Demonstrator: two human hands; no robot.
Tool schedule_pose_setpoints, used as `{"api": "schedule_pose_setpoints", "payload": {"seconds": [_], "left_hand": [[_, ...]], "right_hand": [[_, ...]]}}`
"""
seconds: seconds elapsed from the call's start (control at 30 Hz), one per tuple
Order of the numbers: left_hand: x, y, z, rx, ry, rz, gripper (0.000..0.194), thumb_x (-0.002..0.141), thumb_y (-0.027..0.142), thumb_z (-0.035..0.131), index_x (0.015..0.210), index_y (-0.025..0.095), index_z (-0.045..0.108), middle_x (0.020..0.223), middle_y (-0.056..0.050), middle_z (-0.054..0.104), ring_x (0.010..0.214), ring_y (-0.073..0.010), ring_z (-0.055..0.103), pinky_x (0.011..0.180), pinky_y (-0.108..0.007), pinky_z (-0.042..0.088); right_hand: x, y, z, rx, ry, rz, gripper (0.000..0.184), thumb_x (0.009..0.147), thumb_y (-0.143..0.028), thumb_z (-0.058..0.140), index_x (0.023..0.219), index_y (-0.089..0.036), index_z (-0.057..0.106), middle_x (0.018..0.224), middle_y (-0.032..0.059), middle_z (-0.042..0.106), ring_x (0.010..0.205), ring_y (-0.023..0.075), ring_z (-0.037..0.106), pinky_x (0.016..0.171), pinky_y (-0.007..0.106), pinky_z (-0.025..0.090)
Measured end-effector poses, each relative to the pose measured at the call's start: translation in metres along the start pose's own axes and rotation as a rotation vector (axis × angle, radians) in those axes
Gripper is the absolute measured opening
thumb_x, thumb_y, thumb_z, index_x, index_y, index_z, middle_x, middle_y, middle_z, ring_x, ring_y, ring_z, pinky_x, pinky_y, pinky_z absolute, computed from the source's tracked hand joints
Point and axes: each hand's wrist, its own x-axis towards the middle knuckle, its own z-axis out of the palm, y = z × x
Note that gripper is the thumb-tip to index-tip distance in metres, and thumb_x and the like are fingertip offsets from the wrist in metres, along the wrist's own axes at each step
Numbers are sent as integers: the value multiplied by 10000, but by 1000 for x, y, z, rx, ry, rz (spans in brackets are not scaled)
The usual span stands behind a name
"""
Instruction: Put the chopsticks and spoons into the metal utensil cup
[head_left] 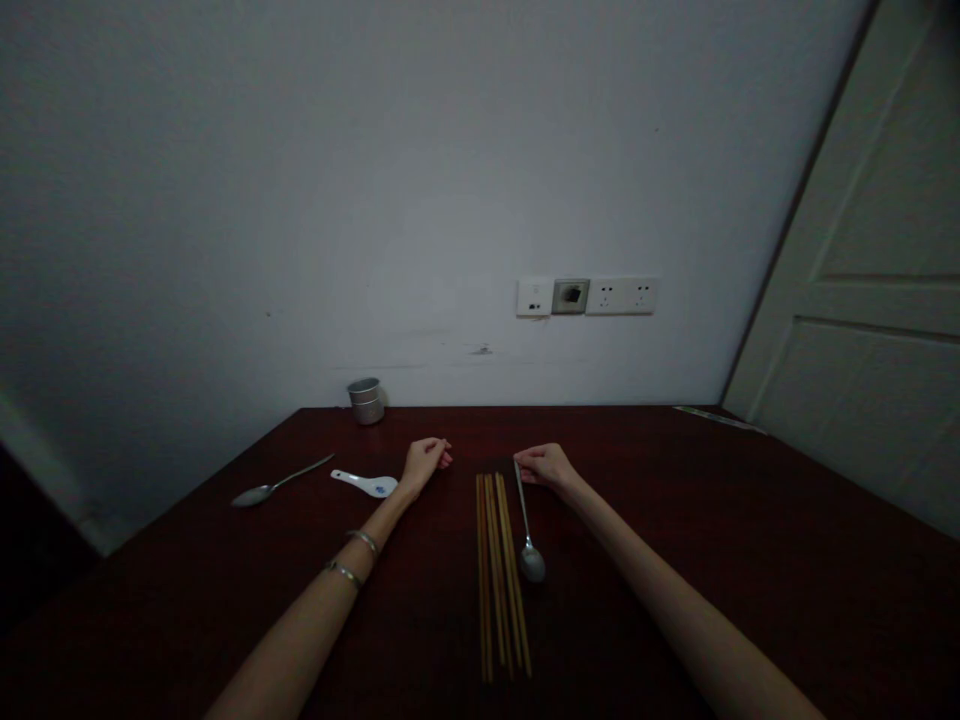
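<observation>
My right hand (546, 465) pinches the handle end of a long metal spoon (524, 510), whose bowl points toward me. Just left of that spoon lie several wooden chopsticks (498, 570), side by side and lengthwise to me. My left hand (426, 463) rests on the table with its fingers curled in, and nothing shows in them. By its wrist is a white ceramic spoon (367, 484) with a blue mark, its bowl end partly behind my forearm. Farther left lies a second metal spoon (279, 482), bowl toward the left.
The dark red table (675, 560) meets a pale wall (420, 200) at its far edge. A metal cup (366, 401) stands at the back left. A thin flat strip (720, 418) lies at the back right, near a door (862, 300). Wall sockets (621, 296) sit above the table.
</observation>
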Motion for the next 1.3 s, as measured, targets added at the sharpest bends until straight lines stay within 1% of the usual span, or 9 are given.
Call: {"api": "schedule_pose_setpoints", "payload": {"seconds": [0.17,0.37,0.67,0.87,1.03,1.17,1.3], "left_hand": [[0,0,0,14,-2,1,246,726,341,527,689,106,586,526,-22,580,461,-94,532,478,-199,426],[-1,1,-1,23,-1,19,235,729,327,505,701,106,579,534,-21,579,474,-98,535,490,-206,428],[1,-3,-1,7,5,31,239,713,335,510,707,107,581,527,-16,579,468,-100,534,487,-210,425],[5,-8,-2,1,1,37,236,717,322,498,691,102,582,515,-17,579,453,-93,526,469,-199,418],[5,-9,-2,4,4,35,214,709,301,504,695,104,588,524,-22,586,463,-98,536,474,-203,426],[4,-8,-1,17,13,35,214,706,305,508,692,107,587,523,-21,585,462,-99,536,472,-205,425],[4,-8,-1,12,6,47,222,709,312,506,698,105,585,528,-21,583,467,-98,536,476,-205,424]], "right_hand": [[0,-1,3,-37,-12,14,104,635,-99,664,549,-108,606,414,-8,572,354,60,510,387,154,477],[0,2,6,-79,-11,25,106,647,-100,655,558,-112,597,412,-16,564,358,62,511,394,161,479],[5,9,7,-175,9,-10,90,669,-100,623,601,-121,567,402,-45,529,381,70,520,402,171,481],[13,15,7,-270,14,-36,75,633,-99,644,614,-114,573,425,-50,525,398,74,534,389,167,485],[17,18,5,-330,28,-43,120,562,-68,676,621,-109,579,470,-38,552,398,80,545,397,180,502],[13,18,6,-433,49,-68,138,533,-88,695,629,-109,597,510,-20,582,388,90,552,382,181,495],[4,14,9,-541,52,-99,129,540,-96,689,641,-105,609,574,8,619,403,97,570,376,166,478]]}}
